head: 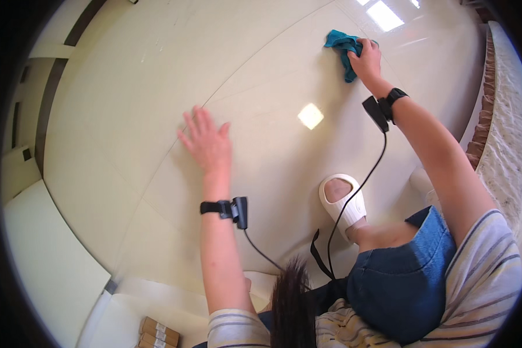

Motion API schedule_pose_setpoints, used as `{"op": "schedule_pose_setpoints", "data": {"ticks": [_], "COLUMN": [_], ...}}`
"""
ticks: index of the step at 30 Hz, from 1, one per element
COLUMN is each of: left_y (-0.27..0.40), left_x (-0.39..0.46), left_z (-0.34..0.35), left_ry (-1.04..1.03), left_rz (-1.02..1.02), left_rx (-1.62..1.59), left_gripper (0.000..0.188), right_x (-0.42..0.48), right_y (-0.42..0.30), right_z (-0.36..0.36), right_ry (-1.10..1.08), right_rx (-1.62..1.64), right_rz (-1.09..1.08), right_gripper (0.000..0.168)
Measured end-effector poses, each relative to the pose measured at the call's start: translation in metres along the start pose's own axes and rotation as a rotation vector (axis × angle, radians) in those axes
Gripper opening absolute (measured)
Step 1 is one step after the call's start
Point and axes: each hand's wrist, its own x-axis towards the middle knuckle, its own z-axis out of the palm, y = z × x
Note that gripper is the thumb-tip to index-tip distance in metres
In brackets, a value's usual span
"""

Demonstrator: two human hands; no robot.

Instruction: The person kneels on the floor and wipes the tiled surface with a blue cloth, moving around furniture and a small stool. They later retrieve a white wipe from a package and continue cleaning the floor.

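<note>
My right hand [366, 61] grips a crumpled teal cloth [346, 45] against the glossy cream tile floor [261, 161] at the upper right. Part of the cloth spreads out to the left of my fingers and a fold hangs down beside my thumb. My left hand [208, 141] has its fingers spread over the floor near a tile joint, with nothing in it; whether the palm presses on the tile cannot be told. Each wrist wears a black strap with a small device, and a thin cable runs from each.
A bed with a pale quilted cover [502, 143] and brown ruffle stands along the right. My foot in a white slipper [342, 198] rests on the floor, crossed by a black cable [365, 182]. Pale furniture [52, 261] lines the left; cardboard boxes [158, 332] lie at the bottom left.
</note>
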Motion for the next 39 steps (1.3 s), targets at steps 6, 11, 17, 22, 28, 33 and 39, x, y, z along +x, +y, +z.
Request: {"op": "schedule_pose_setpoints", "data": {"ticks": [6,11,17,22,28,33,39], "left_y": [-0.021,-0.015,-0.013,-0.011,0.042,0.028,-0.013], "left_x": [-0.007,-0.004,-0.005,-0.015,-0.022,-0.010,-0.009], "left_z": [0.009,0.005,0.006,-0.002,-0.013,-0.038,-0.112], "left_ry": [0.011,-0.005,0.009,0.125,0.100,0.102,-0.162], "left_rz": [-0.062,-0.116,-0.122,-0.013,0.140,-0.047,-0.532], "left_rx": [-0.037,-0.095,-0.175,-0.249,-0.504,-1.296,-2.009], "left_gripper": [0.068,0.069,0.067,0.067,0.067,0.067,0.079], "right_x": [0.021,0.001,-0.044,-0.043,-0.082,-0.056,-0.006], "right_y": [-0.012,-0.110,-0.157,-0.098,-0.073,-0.178,-0.234], "right_z": [0.053,0.056,0.034,0.014,0.016,-0.002,-0.022], "right_ry": [0.121,-0.307,-0.491,-0.184,-0.224,-0.783,-1.033], "right_rx": [0.124,0.376,0.618,0.571,0.398,1.112,1.298], "right_rz": [-0.139,-0.596,-0.741,-0.297,-0.379,0.166,0.565], "right_gripper": [0.042,0.038,0.038,0.041,0.038,0.034,0.028]}}
